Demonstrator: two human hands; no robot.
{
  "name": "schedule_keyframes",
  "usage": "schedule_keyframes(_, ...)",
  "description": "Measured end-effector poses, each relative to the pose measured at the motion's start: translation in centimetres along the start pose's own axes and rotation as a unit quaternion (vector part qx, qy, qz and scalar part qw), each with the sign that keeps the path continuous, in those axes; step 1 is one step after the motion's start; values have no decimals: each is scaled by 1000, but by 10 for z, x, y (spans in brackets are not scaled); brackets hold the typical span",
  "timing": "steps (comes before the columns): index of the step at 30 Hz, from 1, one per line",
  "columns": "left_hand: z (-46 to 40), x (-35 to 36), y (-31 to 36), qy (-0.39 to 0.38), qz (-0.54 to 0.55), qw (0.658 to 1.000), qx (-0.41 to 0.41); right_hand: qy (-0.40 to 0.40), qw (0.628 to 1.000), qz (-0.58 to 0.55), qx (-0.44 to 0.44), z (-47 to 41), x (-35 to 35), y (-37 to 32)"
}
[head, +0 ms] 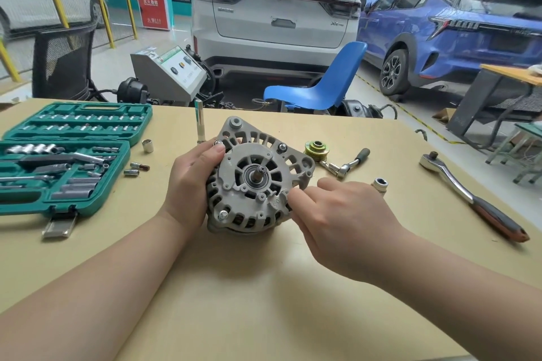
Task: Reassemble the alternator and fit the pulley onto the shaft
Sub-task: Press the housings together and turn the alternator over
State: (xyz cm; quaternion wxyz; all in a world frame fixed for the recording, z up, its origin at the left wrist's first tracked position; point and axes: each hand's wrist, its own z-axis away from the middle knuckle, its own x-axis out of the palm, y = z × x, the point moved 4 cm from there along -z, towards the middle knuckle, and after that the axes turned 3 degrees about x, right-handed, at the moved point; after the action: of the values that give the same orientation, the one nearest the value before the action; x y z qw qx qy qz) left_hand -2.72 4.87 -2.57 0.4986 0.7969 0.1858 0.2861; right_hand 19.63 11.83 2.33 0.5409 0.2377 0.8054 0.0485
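Observation:
The grey alternator (pixel 255 179) rests on the tan table, its front face tilted toward me and its bare shaft (pixel 260 172) sticking out of the middle. My left hand (pixel 190 184) grips the housing's left side, thumb near a through bolt at the upper left. At the housing's right edge my right hand (pixel 337 223) has its fingers curled and its fingertips touch the casting; whether they pinch a bolt is hidden. Behind the alternator on the right lies the yellowish grooved pulley (pixel 317 150), apart from the shaft.
An open green socket case (pixel 63 155) fills the left of the table, with loose sockets (pixel 147 146) beside it. A small ratchet (pixel 346 164), a socket (pixel 380 184) and a large ratchet (pixel 469 193) lie to the right. An extension bar (pixel 200 121) stands behind the alternator.

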Motion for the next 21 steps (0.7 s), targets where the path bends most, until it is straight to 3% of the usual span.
schedule_keyframes(14,-3,-3,-2,-8,-7,1000,26,16,999,-33,5,-3,4,8)
schedule_keyframes(19,-3,-4,-2,-2,-19,999,37,15,997,-72,35,-3,10,16)
schedule_keyframes(21,-3,-4,-3,-4,-21,999,37,42,989,-111,88,-7,14,33)
